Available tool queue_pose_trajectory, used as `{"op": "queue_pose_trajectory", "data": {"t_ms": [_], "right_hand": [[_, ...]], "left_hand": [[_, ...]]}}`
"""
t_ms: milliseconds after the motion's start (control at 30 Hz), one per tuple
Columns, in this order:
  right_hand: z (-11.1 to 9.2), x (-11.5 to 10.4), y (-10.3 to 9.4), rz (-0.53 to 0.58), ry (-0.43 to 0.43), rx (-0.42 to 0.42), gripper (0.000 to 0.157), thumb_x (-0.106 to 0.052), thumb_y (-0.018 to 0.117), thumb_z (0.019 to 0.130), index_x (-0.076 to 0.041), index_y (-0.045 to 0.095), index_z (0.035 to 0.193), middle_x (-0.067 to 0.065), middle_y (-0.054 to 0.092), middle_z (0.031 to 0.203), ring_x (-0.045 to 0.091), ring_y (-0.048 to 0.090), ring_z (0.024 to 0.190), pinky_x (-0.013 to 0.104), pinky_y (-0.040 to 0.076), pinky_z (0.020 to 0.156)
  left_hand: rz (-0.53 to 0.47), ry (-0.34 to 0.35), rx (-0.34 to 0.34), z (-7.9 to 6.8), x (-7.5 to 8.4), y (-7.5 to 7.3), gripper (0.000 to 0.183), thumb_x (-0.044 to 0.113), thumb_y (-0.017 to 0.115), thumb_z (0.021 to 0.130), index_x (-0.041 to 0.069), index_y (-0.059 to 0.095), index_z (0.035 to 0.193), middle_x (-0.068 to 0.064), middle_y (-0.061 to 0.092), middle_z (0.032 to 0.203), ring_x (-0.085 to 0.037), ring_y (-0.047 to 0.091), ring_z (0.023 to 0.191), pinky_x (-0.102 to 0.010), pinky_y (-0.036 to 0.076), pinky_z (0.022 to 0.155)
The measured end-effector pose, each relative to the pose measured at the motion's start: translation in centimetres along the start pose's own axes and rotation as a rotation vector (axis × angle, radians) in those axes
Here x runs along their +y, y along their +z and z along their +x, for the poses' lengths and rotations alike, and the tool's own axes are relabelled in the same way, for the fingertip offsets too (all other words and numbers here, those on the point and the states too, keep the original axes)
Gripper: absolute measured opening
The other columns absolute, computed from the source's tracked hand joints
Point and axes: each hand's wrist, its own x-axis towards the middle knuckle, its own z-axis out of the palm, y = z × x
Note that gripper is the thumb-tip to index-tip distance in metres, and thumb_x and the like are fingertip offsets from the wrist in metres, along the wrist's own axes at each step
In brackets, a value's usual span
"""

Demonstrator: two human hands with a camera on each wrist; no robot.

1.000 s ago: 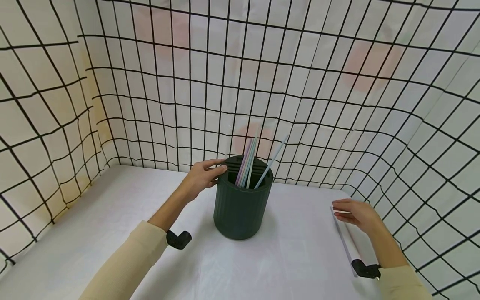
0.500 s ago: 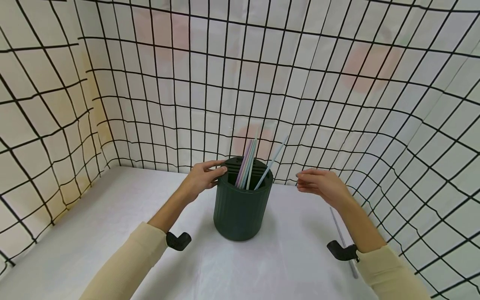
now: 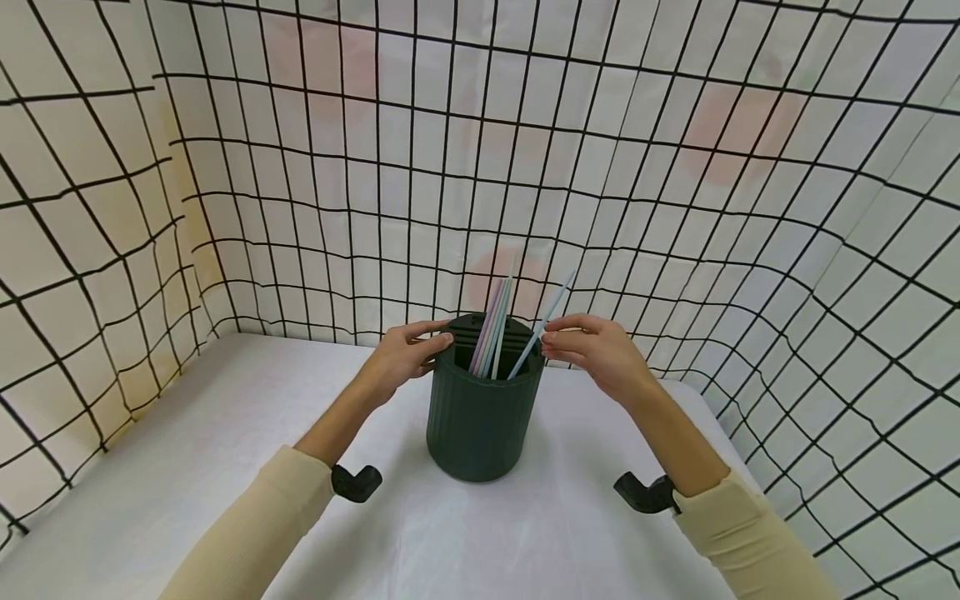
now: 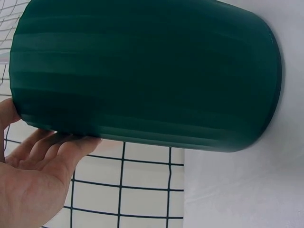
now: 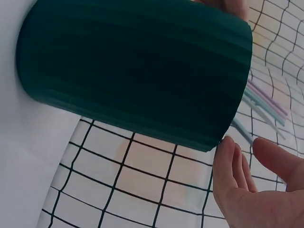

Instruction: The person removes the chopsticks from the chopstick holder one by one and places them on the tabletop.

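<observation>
A dark green ribbed pen holder [image 3: 483, 425] stands upright on the white tabletop, with slots near its back rim. Several thin pastel sticks [image 3: 491, 329] lean together inside it. One light blue stick [image 3: 542, 323] tilts apart toward the right. My left hand [image 3: 401, 358] holds the holder's left rim, thumb in front and fingers against the outer wall, as the left wrist view shows. At the right rim is my right hand [image 3: 596, 354], fingertips at the edge beside the blue stick. In the right wrist view its thumb [image 5: 275, 154] stands apart from the fingers.
A black wire grid [image 3: 420, 167] over pale cloth with faint pink patches surrounds the table [image 3: 480, 542] at the back and both sides. A black wrist camera [image 3: 356, 483] sits on the left wrist, and another black camera [image 3: 645, 493] on the right.
My right hand has moved left from beside the stick on the table to the holder's right rim. That loose stick is no longer visible. My left hand has stayed put.
</observation>
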Motion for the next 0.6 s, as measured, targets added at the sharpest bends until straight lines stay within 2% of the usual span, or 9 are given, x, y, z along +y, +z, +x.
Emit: {"op": "queue_pose_trajectory", "data": {"t_ms": [133, 233, 367, 433, 600], "right_hand": [[0.0, -0.1, 0.7, -0.004, -0.005, 0.009, 0.041, -0.018, 0.066, 0.100, 0.008, 0.058, 0.131, 0.015, 0.063, 0.127, 0.016, 0.072, 0.105, 0.030, 0.054, 0.104], [0.0, 0.0, 1.1, -0.070, -0.005, 0.023, 0.040, -0.023, 0.068, 0.099, 0.002, 0.061, 0.129, 0.013, 0.063, 0.127, 0.021, 0.069, 0.111, 0.043, 0.045, 0.115], [-0.1, 0.3, 1.5, -0.191, 0.009, 0.060, 0.041, -0.037, 0.070, 0.096, -0.008, 0.066, 0.124, 0.011, 0.069, 0.127, 0.027, 0.065, 0.120, 0.058, 0.034, 0.119], [-0.1, 0.4, 1.6, -0.216, 0.016, 0.077, 0.042, -0.040, 0.071, 0.095, -0.011, 0.066, 0.123, 0.010, 0.070, 0.126, 0.028, 0.064, 0.122, 0.060, 0.033, 0.118], [0.0, 0.6, 1.7, -0.173, 0.031, 0.106, 0.041, -0.039, 0.072, 0.095, -0.010, 0.066, 0.124, 0.011, 0.071, 0.127, 0.029, 0.064, 0.123, 0.060, 0.030, 0.121]], "left_hand": [[0.001, 0.000, 0.003, -0.1, 0.0, -0.1, 0.052, 0.035, 0.065, 0.101, 0.018, 0.054, 0.148, -0.015, 0.065, 0.135, -0.028, 0.064, 0.126, -0.047, 0.048, 0.110], [0.002, 0.001, 0.006, -0.2, 0.1, -0.1, 0.052, 0.035, 0.065, 0.101, 0.018, 0.054, 0.149, -0.016, 0.066, 0.135, -0.029, 0.064, 0.126, -0.048, 0.048, 0.110], [-0.003, 0.002, 0.003, -0.1, 0.0, -0.1, 0.052, 0.035, 0.065, 0.101, 0.017, 0.054, 0.149, -0.016, 0.065, 0.135, -0.029, 0.064, 0.126, -0.048, 0.048, 0.111], [-0.007, 0.002, 0.003, 0.0, 0.0, -0.1, 0.052, 0.035, 0.065, 0.101, 0.017, 0.054, 0.148, -0.016, 0.065, 0.135, -0.028, 0.064, 0.126, -0.047, 0.048, 0.110], [-0.007, 0.002, 0.002, 0.1, -0.1, 0.0, 0.052, 0.035, 0.065, 0.100, 0.017, 0.055, 0.148, -0.015, 0.065, 0.135, -0.028, 0.064, 0.126, -0.047, 0.048, 0.110]]}}
